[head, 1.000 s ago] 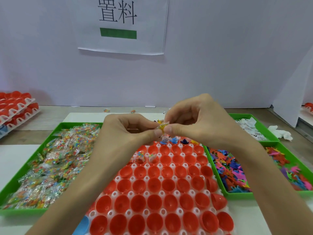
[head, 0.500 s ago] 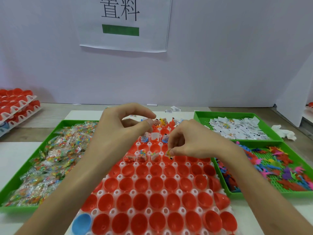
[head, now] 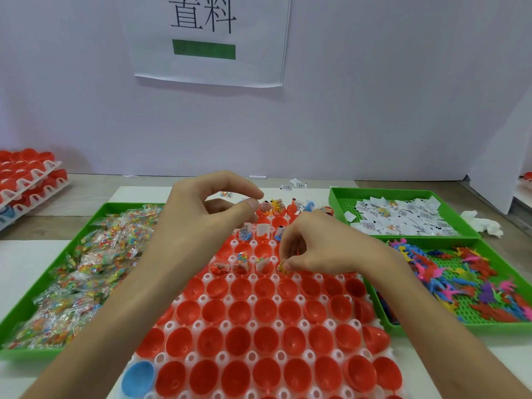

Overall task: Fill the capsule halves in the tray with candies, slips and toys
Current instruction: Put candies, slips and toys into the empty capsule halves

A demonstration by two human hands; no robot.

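A white tray [head: 201, 299] of red capsule halves [head: 266, 312] lies in front of me, with one blue half [head: 137, 380] at its near left corner. Capsule halves in the far rows hold candy packets, slips and toys. My right hand [head: 322, 246] pinches a small candy packet [head: 282, 266] low over a capsule half in the third filled row. My left hand [head: 201, 223] hovers above the tray's far left, fingers curled, thumb near forefinger; I cannot tell whether it holds anything.
A green bin of candy packets [head: 86, 269] sits left of the tray. On the right are a green bin of white slips [head: 403, 217] and a green bin of coloured toys [head: 475, 280]. Stacked trays of red capsules [head: 26, 177] stand far left. A white wall closes the back.
My hands were together above the tray holding the packet. They parted, and my right hand came down with the packet to the capsule row; my left hand stayed raised.
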